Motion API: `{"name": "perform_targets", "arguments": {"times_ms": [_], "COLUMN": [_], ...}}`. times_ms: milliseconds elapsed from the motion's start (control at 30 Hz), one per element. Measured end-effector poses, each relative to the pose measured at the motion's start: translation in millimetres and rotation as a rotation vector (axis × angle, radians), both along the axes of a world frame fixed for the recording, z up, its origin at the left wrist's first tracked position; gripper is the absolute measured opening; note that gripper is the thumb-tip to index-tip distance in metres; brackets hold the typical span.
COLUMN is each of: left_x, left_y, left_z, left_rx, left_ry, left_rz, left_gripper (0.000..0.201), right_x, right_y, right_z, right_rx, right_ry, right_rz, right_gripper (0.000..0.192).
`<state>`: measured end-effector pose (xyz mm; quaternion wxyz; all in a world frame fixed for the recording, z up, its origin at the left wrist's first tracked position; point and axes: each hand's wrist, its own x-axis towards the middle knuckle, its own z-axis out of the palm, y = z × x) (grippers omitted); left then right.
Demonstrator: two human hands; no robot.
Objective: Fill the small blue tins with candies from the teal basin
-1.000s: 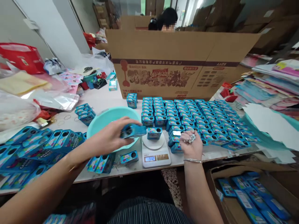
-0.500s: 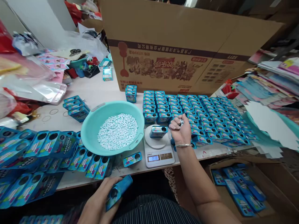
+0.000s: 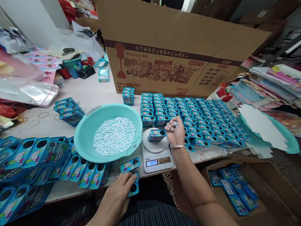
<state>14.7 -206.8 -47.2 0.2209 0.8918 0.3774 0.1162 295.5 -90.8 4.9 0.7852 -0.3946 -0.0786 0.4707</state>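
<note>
From the head camera, the right hand (image 3: 176, 131) was in a closed grip on small white candies, above the open box (image 3: 156, 135) on the scale (image 3: 157, 155). The left hand (image 3: 119, 194) gripped a blue sleeve (image 3: 134, 187) at the bench (image 3: 94, 94) edge. Loosening the fist too freely might spill candies past the box's opening.

Illumination is bright, even and diffuse, with the strongest light entering at the top edge of the view. Shadows on the desk (image 3: 98, 91) are soft and short. Focus is sharp at centre. Wide-angle distortion bends and stretches the corners. Clear plastic bags (image 3: 35, 91) show mild glare.
</note>
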Motion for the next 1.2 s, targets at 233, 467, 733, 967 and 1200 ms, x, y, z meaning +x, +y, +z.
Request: {"name": "perform_targets", "arguments": {"times_ms": [233,467,733,967,1200], "left_x": [-6,6,16,13,48], "left_y": [2,-3,14,10,40], "left_z": [-15.6,-30.4,-35.4,-38.0,14.4], "left_rx": [0.133,0.345,0.493,0.529,0.458], "left_ry": [0.049,-0.007,-0.005,0.106,-0.046], "left_rz": [-0.078,-0.095,0.099,0.198,0.096], "left_gripper": [0.069,0.066,0.071,0.079,0.077], "right_x": [16,38,42,47,43], "right_y": [-1,-18,-31,-36,-38], "right_z": [4.7,6.1,-1.6,-3.3,-4.4], "right_rx": [0.026,0.077,0.091,0.121,0.133], "right_ry": [0.135,0.237,0.253,0.277,0.381], "right_rz": [0.059,0.075,0.065,0.070,0.052], "right_gripper": [0.036,0.032,0.031,0.030,0.029]}}
